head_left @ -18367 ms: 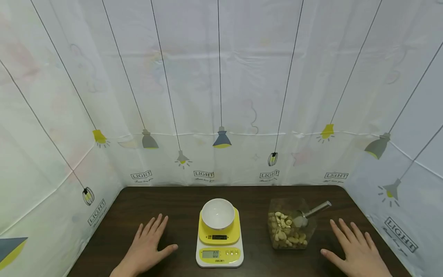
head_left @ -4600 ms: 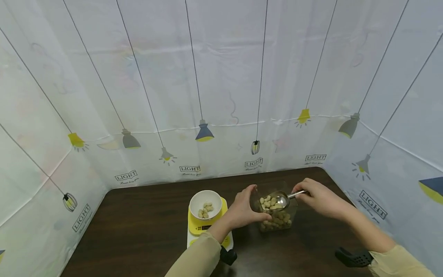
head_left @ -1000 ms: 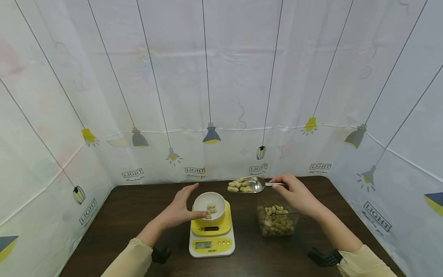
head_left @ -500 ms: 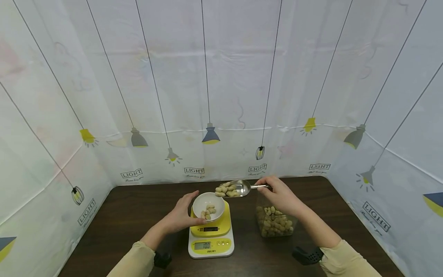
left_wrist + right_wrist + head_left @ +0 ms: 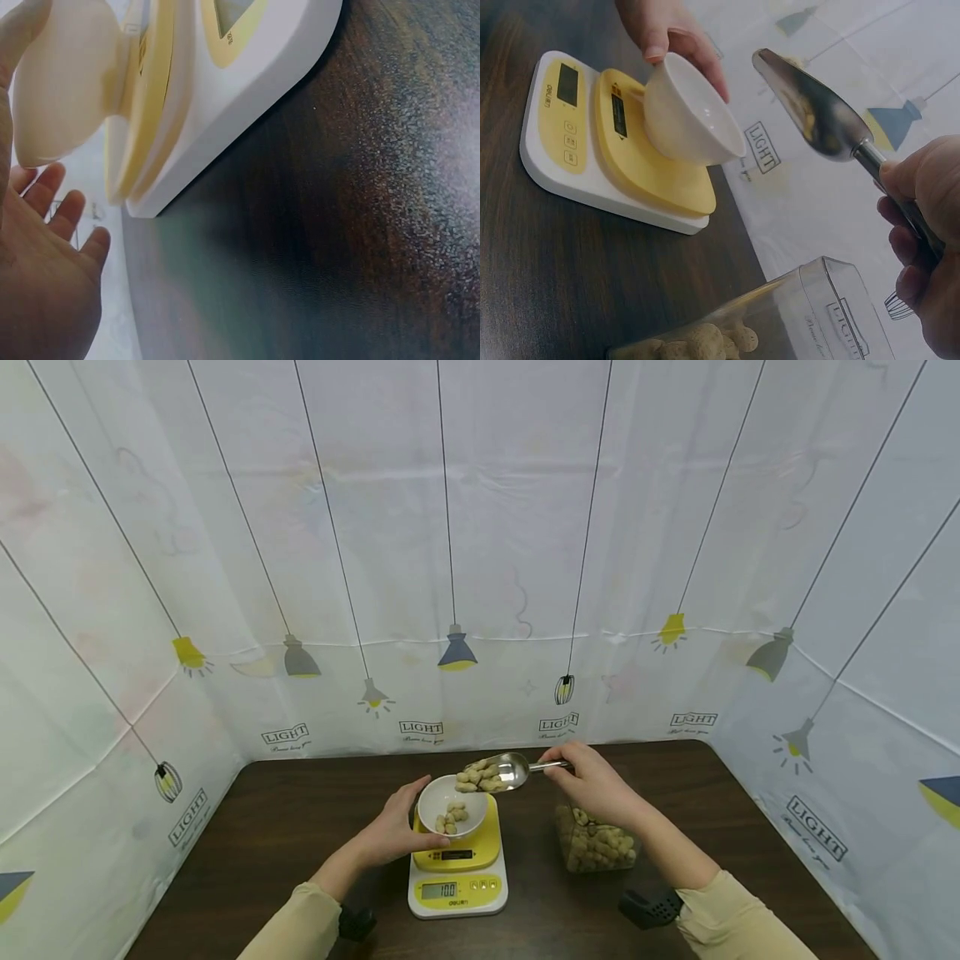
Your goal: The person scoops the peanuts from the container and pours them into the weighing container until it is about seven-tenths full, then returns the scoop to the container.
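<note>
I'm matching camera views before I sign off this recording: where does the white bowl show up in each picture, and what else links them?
Head: the white bowl is just left of centre, in the lower part.
Left wrist: upper left, turned sideways.
Right wrist: upper half, left of centre.
Shared landmark: the yellow-and-white scale, partly cut off in the left wrist view.

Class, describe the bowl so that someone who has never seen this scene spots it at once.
On the dark table, find the yellow-and-white scale, left of the clear container. On the scale's yellow platform, beyond the display, stands the bowl. Neither that boxy container nor the silver scoop shares its round, plain white form.
</note>
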`<act>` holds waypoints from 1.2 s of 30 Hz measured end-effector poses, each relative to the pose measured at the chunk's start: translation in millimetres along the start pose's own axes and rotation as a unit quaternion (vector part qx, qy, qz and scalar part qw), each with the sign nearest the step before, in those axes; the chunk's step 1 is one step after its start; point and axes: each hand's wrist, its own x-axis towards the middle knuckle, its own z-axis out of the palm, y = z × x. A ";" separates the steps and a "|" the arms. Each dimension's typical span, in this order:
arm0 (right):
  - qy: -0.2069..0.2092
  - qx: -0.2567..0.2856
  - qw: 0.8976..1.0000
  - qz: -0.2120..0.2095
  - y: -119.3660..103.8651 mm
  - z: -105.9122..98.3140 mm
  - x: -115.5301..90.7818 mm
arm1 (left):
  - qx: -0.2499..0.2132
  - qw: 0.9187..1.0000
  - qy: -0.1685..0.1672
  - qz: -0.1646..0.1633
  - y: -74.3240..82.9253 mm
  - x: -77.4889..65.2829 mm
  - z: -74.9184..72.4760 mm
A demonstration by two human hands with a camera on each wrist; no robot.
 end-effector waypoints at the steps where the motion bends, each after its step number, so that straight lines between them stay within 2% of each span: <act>1: 0.000 -0.002 1.000 -0.003 -0.3 0.3 0.3 | -0.002 1.000 0.000 0.000 -0.4 0.1 0.2; 16: -0.013 -0.057 0.998 -0.019 -7.7 4.6 8.6 | -0.014 1.000 -0.004 0.000 -2.3 0.8 1.7; 24: -0.002 -0.128 0.991 -0.031 -13.8 7.7 13.6 | -0.008 1.000 -0.003 0.001 -2.2 0.9 2.1; 36: 0.014 -0.169 0.984 -0.060 -15.4 6.5 14.7 | -0.008 1.000 -0.005 0.004 -1.8 0.7 1.8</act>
